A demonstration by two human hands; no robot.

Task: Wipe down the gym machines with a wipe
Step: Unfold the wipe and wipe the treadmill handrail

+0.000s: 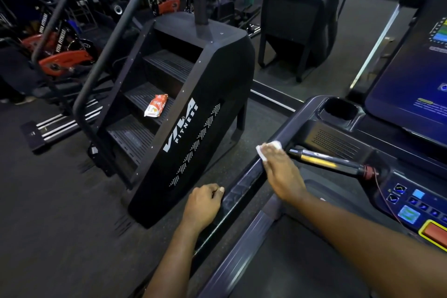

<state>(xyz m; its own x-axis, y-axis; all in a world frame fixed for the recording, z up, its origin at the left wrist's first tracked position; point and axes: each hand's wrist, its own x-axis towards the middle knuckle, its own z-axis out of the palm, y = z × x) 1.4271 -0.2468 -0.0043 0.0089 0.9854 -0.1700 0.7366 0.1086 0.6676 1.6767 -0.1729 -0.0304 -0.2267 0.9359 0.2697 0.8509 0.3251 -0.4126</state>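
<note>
The white wipe (pixel 272 145) lies on the upper end of the treadmill's left handrail (pixel 244 184), close to the console. The right hand (pixel 283 174) covers it, fingers laid out flat and pressing it to the rail. Lower on the same rail the left hand (pixel 202 204) grips the edge, fingers curled over it.

Risks: the wipe shows only at the fingertips and may bunch or slide off the rail's rounded outer edge. A stroke carried toward the console could snag the thin red cord (pixel 384 196) or bring damp to the lit button panel (pixel 411 203).

The rail is dark, glossy plastic. The floor (pixel 60 189) is dark and speckled. A black stair climber (pixel 193 113) stands just beside the treadmill, an orange-and-white packet (pixel 156 105) on one step. Orange exercise bikes (pixel 65 58) stand beyond.
</note>
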